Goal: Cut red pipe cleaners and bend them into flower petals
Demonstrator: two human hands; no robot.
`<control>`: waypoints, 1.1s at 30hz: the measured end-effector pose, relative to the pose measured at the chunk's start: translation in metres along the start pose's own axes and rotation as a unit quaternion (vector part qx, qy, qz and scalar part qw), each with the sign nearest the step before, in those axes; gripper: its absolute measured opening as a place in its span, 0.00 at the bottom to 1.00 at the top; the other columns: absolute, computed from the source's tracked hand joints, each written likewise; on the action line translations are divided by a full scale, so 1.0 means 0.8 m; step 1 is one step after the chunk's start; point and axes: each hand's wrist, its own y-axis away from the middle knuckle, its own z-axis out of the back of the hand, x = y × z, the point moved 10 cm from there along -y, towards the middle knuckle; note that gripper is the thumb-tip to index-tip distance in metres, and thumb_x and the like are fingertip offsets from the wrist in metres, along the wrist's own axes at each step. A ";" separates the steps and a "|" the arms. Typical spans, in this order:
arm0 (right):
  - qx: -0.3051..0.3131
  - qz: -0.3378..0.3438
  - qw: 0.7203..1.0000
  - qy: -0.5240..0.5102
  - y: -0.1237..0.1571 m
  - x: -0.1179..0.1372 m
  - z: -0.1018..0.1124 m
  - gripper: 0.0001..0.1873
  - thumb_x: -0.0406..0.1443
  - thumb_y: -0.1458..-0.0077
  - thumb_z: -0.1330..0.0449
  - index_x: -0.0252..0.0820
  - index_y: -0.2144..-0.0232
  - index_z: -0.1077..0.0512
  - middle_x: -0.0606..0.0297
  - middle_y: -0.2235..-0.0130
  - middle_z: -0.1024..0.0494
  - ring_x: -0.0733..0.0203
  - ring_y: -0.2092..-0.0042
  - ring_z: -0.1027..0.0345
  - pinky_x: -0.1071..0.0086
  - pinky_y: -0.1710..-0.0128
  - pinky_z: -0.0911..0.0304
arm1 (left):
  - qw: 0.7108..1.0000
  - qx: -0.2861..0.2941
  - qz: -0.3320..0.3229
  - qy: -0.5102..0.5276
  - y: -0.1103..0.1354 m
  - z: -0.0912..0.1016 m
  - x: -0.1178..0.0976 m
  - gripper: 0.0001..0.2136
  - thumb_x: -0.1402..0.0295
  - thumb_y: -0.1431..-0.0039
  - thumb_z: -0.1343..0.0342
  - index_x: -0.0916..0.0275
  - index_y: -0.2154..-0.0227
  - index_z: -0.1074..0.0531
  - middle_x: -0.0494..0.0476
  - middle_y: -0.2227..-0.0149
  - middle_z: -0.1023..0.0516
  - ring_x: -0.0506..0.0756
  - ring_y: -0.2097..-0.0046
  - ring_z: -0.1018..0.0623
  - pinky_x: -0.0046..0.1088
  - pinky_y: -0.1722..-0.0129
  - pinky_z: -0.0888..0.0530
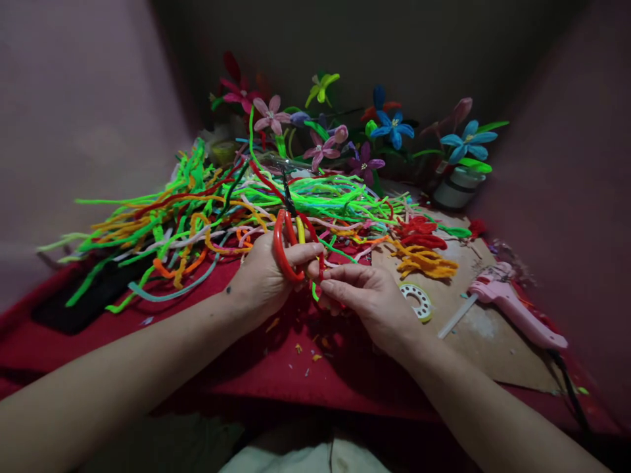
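Note:
My left hand (263,272) is closed, with a pair of scissors (280,249) hooked over it; their red-orange handles sit at the fingers and the dark blades point away from me. Its thumb and fingertips also pinch a red pipe cleaner (311,228), which runs up behind the scissors toward the pile. My right hand (377,299) meets the left in front of me, thumb and forefinger pinched on the lower end of that red pipe cleaner. A short green piece (315,293) shows just below the fingers. The fingertips partly hide where the pieces meet.
A tangled heap of coloured pipe cleaners (315,194) spreads behind my hands. Pipe-cleaner flowers (394,129) stand at the back beside a jar (459,187). On the right, cardboard (486,355) carries a pink glue gun (515,305), a tape roll (417,302) and orange bundles (424,263).

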 end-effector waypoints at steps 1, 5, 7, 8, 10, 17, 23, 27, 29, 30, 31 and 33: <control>0.006 -0.017 0.999 -0.036 -0.002 -0.004 -0.001 0.07 0.37 0.55 0.35 0.38 0.73 0.25 0.69 0.77 0.28 0.71 0.78 0.39 0.75 0.76 0.43 | 1.000 0.004 0.003 0.001 0.000 -0.002 0.000 0.09 0.74 0.49 0.46 0.66 0.82 0.34 0.49 0.83 0.32 0.47 0.81 0.32 0.24 0.80 0.33; 0.009 -0.058 0.988 -0.140 -0.005 -0.014 -0.003 0.08 0.35 0.60 0.33 0.38 0.74 0.27 0.67 0.75 0.25 0.69 0.75 0.34 0.74 0.73 0.38 | 1.000 -0.005 0.022 -0.002 -0.001 0.002 0.003 0.08 0.73 0.49 0.46 0.66 0.81 0.34 0.49 0.83 0.33 0.47 0.82 0.33 0.23 0.81 0.36; 0.007 -0.071 0.983 -0.167 -0.006 -0.017 -0.003 0.08 0.34 0.59 0.34 0.39 0.74 0.29 0.67 0.75 0.25 0.69 0.77 0.35 0.75 0.77 0.39 | 0.999 -0.016 0.032 -0.009 -0.002 0.007 0.004 0.08 0.73 0.50 0.46 0.65 0.81 0.35 0.49 0.83 0.34 0.46 0.82 0.34 0.23 0.82 0.39; 0.004 -0.072 0.983 -0.168 -0.006 -0.018 -0.003 0.08 0.34 0.58 0.34 0.39 0.74 0.29 0.68 0.77 0.25 0.71 0.79 0.37 0.77 0.81 0.43 | 0.999 -0.023 0.030 -0.014 -0.003 0.011 0.004 0.08 0.74 0.50 0.45 0.65 0.82 0.36 0.48 0.83 0.34 0.46 0.82 0.34 0.22 0.82 0.39; -0.002 -0.068 0.986 -0.154 -0.005 -0.016 0.000 0.06 0.33 0.57 0.36 0.38 0.74 0.30 0.69 0.80 0.27 0.75 0.84 0.44 0.80 0.86 0.54 | 0.999 -0.031 0.021 -0.029 -0.005 0.015 0.001 0.08 0.75 0.52 0.45 0.64 0.82 0.37 0.48 0.83 0.35 0.46 0.81 0.34 0.22 0.82 0.39; -0.053 -0.044 0.984 -0.167 0.000 -0.007 0.010 0.07 0.34 0.58 0.35 0.37 0.77 0.30 0.77 0.87 0.39 0.78 0.86 0.56 0.80 0.88 0.63 | 0.978 -0.031 0.011 -0.208 -0.010 0.013 -0.017 0.07 0.72 0.51 0.44 0.63 0.79 0.38 0.47 0.85 0.34 0.46 0.83 0.36 0.21 0.82 0.40; -0.128 -0.021 0.975 -0.179 -0.005 -0.002 0.036 0.07 0.34 0.59 0.35 0.36 0.77 0.30 0.75 0.86 0.36 0.78 0.86 0.57 0.80 0.89 0.64 | 0.881 -0.003 -0.083 -0.466 -0.008 0.027 -0.038 0.11 0.61 0.46 0.49 0.60 0.77 0.42 0.47 0.82 0.36 0.48 0.80 0.36 0.24 0.80 0.38; -0.161 0.006 0.969 -0.185 -0.006 0.008 0.053 0.06 0.33 0.59 0.36 0.37 0.76 0.30 0.74 0.85 0.33 0.77 0.87 0.56 0.80 0.89 0.63 | 0.685 0.064 -0.147 -0.711 0.004 0.016 -0.024 0.04 0.68 0.44 0.57 0.61 0.73 0.40 0.53 0.77 0.33 0.52 0.77 0.34 0.29 0.77 0.39; -0.171 0.014 0.968 -0.185 -0.006 0.011 0.058 0.05 0.33 0.58 0.37 0.37 0.76 0.30 0.73 0.85 0.33 0.77 0.87 0.56 0.80 0.89 0.62 | 0.624 0.084 -0.127 -0.767 0.007 0.014 -0.012 0.07 0.71 0.43 0.61 0.61 0.72 0.39 0.55 0.76 0.32 0.54 0.77 0.33 0.30 0.76 0.39; -0.173 0.017 0.967 -0.185 -0.006 0.012 0.059 0.05 0.33 0.58 0.37 0.37 0.76 0.30 0.73 0.85 0.33 0.77 0.87 0.56 0.80 0.89 0.62 | 0.608 0.093 -0.117 -0.780 0.009 0.013 -0.007 0.08 0.73 0.43 0.62 0.62 0.72 0.39 0.56 0.76 0.32 0.54 0.77 0.33 0.30 0.76 0.39; -0.175 0.020 0.967 -0.185 -0.005 0.013 0.060 0.05 0.33 0.57 0.38 0.37 0.77 0.31 0.73 0.85 0.33 0.77 0.87 0.55 0.80 0.89 0.61 | 0.598 0.102 -0.108 -0.788 0.010 0.011 -0.004 0.09 0.73 0.42 0.62 0.62 0.72 0.38 0.57 0.76 0.32 0.55 0.76 0.32 0.30 0.76 0.38; -0.177 0.020 0.967 -0.183 -0.005 0.013 0.061 0.04 0.32 0.57 0.38 0.37 0.78 0.31 0.73 0.84 0.33 0.77 0.87 0.55 0.81 0.89 0.61 | 0.582 0.111 -0.098 -0.800 0.010 0.008 0.001 0.09 0.74 0.42 0.63 0.62 0.73 0.38 0.56 0.77 0.32 0.55 0.77 0.32 0.30 0.76 0.37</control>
